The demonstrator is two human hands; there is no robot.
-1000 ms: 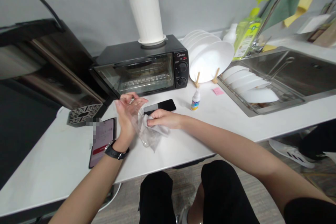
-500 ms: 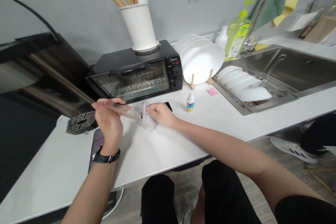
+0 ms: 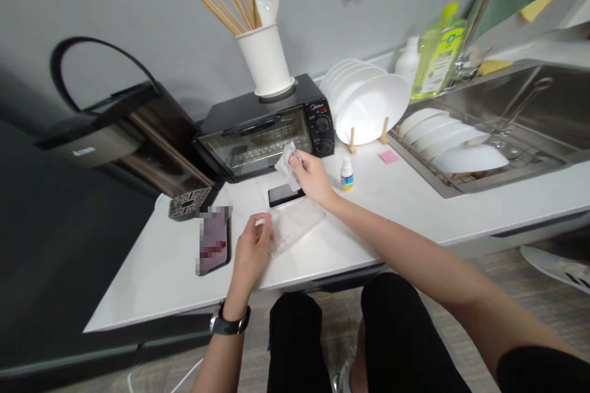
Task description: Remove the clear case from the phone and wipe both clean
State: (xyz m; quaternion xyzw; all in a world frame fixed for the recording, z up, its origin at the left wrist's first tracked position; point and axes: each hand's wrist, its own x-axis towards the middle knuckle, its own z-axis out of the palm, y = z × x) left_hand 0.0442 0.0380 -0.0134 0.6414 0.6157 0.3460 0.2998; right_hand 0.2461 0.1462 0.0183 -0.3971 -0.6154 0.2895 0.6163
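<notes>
My right hand [image 3: 314, 179] is closed on a crumpled white tissue [image 3: 288, 164], lifted a little over the counter. Under the tissue lies a black phone [image 3: 280, 194], its right end partly hidden by the hand. My left hand [image 3: 252, 247] pinches the left edge of a clear phone case [image 3: 297, 224], which is flat or nearly flat at the counter's front. A small white bottle [image 3: 346, 175] with a blue and yellow label stands upright to the right of my right hand. Left of my left hand lies another phone [image 3: 214, 242], its screen partly blurred out.
A black toaster oven [image 3: 262, 135] bears a white utensil holder [image 3: 265, 61]. Plates [image 3: 371, 107] stand in a rack beside it, near a pink sticky note [image 3: 389, 156]. The sink [image 3: 461, 190] with bowls is at right, a coffee machine [image 3: 138, 135] at left.
The clear case has come down from a raised, tilted position to the counter with my left hand. My right hand has lifted with the tissue, uncovering more of the black phone. The view has shifted left.
</notes>
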